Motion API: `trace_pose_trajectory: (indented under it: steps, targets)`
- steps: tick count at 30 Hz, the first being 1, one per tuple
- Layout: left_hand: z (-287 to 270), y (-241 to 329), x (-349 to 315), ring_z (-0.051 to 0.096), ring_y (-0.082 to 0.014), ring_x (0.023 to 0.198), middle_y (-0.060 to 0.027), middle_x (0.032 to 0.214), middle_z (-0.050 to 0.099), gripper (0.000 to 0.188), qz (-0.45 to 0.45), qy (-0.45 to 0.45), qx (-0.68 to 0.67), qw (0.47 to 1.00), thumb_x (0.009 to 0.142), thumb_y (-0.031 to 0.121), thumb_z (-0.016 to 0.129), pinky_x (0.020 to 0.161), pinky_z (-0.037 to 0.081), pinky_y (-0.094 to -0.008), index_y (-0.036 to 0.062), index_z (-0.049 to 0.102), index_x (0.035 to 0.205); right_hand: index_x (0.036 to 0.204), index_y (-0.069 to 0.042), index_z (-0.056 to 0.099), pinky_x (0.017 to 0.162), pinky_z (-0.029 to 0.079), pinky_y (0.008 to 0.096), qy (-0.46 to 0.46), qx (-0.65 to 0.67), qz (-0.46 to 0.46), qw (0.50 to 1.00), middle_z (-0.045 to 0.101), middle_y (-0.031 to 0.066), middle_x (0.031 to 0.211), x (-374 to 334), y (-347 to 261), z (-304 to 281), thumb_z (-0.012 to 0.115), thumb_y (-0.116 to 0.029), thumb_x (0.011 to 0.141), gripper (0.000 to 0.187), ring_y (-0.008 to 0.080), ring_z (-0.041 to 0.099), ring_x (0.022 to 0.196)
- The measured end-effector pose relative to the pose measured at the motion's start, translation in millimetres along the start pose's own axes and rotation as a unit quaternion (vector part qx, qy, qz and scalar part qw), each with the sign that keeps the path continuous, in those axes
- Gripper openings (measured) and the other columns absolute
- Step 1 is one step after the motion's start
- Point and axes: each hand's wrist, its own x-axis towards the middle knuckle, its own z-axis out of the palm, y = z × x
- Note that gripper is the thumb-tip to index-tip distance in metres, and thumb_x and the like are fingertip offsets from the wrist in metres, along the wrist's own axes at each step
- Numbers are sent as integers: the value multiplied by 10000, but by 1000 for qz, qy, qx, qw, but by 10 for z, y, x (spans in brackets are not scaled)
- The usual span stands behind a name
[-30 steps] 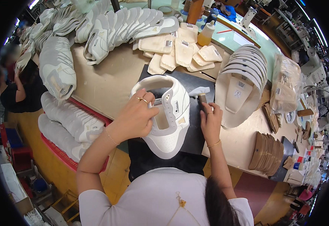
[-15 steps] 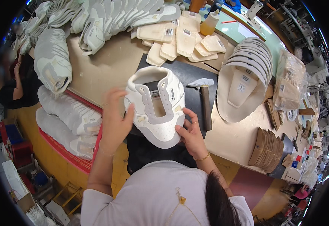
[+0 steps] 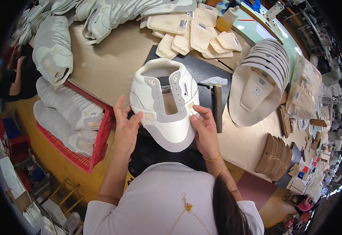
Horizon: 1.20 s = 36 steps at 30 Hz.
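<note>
A white and grey shoe upper (image 3: 164,102) lies flattened over a black mat (image 3: 202,72), its tongue opening facing away from me. My left hand (image 3: 125,127) grips its left edge, thumb on top. My right hand (image 3: 204,129) pinches the right edge near a small beige patch. A dark brush or tool with a white tip (image 3: 216,102) lies on the mat just right of the upper, untouched.
A red crate (image 3: 96,147) of stacked uppers stands at the left. More uppers (image 3: 51,47) pile along the far side, beige pieces (image 3: 190,33) and a yellow bottle (image 3: 226,18) beyond. A fanned stack of white uppers (image 3: 259,78) and brown pieces (image 3: 274,156) sit right. Another person (image 3: 16,76) sits far left.
My right hand left the tool on the mat and took the upper's right edge. Both hands have drawn the upper closer and spread it flat.
</note>
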Motion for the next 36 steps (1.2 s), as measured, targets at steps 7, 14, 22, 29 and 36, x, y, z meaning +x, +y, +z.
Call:
trace_pose_trajectory:
  steps: [7, 14, 22, 29, 36]
  targets:
    - [-12, -220, -22, 535, -122, 1029, -90, 1171, 549, 384, -22, -70, 19, 997, 905, -6, 589, 929, 432, -259, 28, 490, 1274, 1210, -45, 459, 876, 473, 256, 49, -89, 4, 995, 531, 72, 1198, -81, 70, -133, 580, -88, 943, 296, 107, 568, 1018]
    - [-140, -399, -93, 562, -147, 1011, -106, 1187, 535, 459, -26, -53, 30, 998, 868, -22, 643, 884, 478, -254, 32, 453, 1283, 1113, -42, 464, 782, 493, 232, 57, -209, -32, 976, 527, 69, 1118, -94, 155, -126, 698, -109, 873, 342, 94, 569, 962]
    - [-126, -526, -95, 538, -243, 1058, -131, 1126, 415, 622, 44, -29, 266, 963, 769, 65, 778, 895, 491, -331, 58, 417, 1275, 968, -33, 499, 622, 446, 231, 79, -421, -40, 903, 561, 30, 807, -47, 153, -114, 772, -168, 803, 346, 84, 515, 689]
    - [-103, -586, -149, 474, -314, 1015, -160, 1099, 414, 650, 81, -4, 405, 911, 745, 156, 808, 878, 414, -383, 67, 418, 1257, 929, -31, 519, 593, 423, 260, 80, -476, -51, 874, 549, 46, 755, -9, 77, -109, 777, -169, 785, 326, 118, 472, 638]
    - [-92, -537, -111, 484, -320, 1001, -166, 1091, 410, 639, 67, 3, 435, 898, 751, 172, 804, 846, 432, -393, 83, 419, 1254, 939, -23, 524, 631, 453, 292, 80, -519, -19, 851, 584, 91, 803, 26, 12, -5, 778, -177, 789, 333, 181, 525, 663]
